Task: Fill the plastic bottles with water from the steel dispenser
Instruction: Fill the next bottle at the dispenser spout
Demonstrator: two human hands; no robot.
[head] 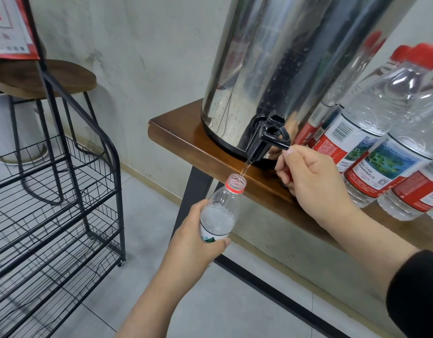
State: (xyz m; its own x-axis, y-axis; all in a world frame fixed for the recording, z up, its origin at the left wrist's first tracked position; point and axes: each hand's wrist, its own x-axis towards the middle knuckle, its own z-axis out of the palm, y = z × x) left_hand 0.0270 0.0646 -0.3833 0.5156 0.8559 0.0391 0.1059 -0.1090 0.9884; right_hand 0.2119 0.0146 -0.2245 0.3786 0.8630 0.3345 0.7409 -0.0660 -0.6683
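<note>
Two hands working. Left hand (196, 236) grips open bottle (220, 211) around its body, tilted, mouth right under black tap (266, 137) of steel dispenser (271, 64). Thin stream entering neck; water up near the shoulder. Right hand (310, 176) curled, thumb pressing tap lever (281, 140). Dispenser sits on wooden table (176, 135), capped bottles (371, 132) just right of it. Wire rack (64, 203) far left.

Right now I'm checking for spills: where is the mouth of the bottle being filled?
In the head view, centre frame, the open bottle in the left hand has its mouth under the black tap, just off the wooden table edge.
</note>
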